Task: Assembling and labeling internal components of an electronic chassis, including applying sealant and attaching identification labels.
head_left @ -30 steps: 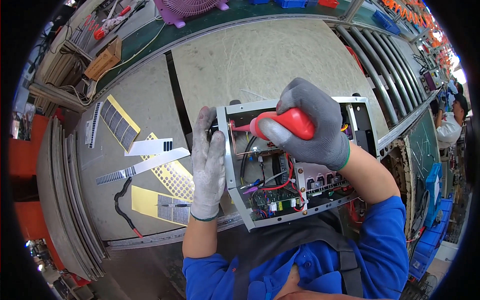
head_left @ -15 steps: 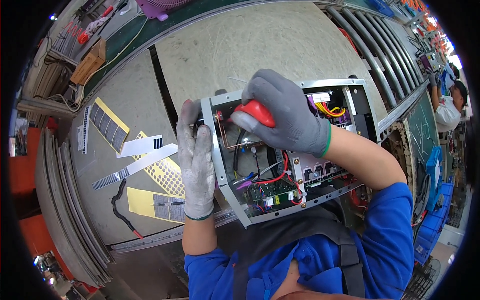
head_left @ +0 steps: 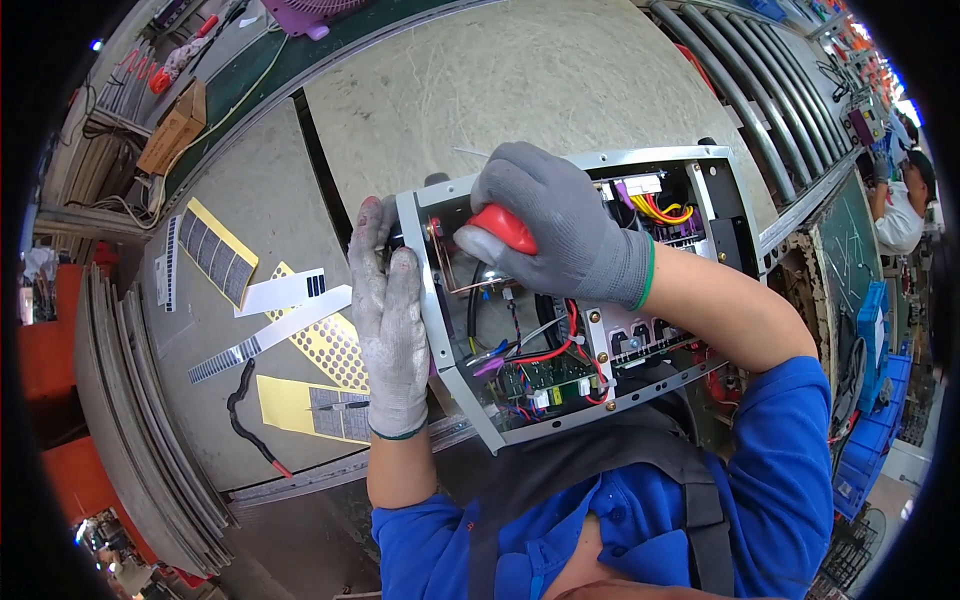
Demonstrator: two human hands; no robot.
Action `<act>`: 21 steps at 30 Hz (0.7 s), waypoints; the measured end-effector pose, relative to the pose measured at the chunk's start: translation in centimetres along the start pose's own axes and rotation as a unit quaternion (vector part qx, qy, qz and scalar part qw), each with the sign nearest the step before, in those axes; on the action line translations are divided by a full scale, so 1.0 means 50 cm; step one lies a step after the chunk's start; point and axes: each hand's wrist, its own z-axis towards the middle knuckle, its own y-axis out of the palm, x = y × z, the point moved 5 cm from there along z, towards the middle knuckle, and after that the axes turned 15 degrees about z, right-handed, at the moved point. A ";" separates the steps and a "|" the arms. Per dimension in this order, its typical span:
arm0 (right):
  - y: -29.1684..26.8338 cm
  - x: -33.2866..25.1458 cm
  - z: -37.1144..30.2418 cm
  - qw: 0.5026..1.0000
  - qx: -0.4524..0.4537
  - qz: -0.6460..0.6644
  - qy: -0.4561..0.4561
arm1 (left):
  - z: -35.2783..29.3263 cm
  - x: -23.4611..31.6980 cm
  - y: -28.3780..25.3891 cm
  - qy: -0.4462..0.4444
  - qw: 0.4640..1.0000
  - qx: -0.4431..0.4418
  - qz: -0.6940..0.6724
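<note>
Your grey-gloved right hand (head_left: 560, 225) wraps the red, rounded plastic bottle (head_left: 507, 230), likely light, squeezable and best held around its body, over the left part of the boxy, grey metal chassis (head_left: 429, 290), whose stiff-looking side your straight-fingered left hand (head_left: 393, 325) lies against.

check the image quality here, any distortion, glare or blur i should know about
Head view: stacked boards at left look bowed by the fisheye, with corners black; head view: bright lights at upper right wash out; head view: left hand, right hand and metal box look fairly sharp.
</note>
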 end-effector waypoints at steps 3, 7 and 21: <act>-0.016 -0.002 0.012 0.998 -0.033 -0.057 -0.018 | -0.013 0.006 0.024 -0.001 0.999 0.021 0.027; -0.130 0.018 0.019 0.977 0.045 0.120 0.173 | -0.013 0.029 0.034 0.056 0.967 0.040 0.245; -0.179 0.055 0.020 0.892 0.045 0.217 0.395 | -0.004 0.033 -0.004 0.047 0.928 -0.045 0.367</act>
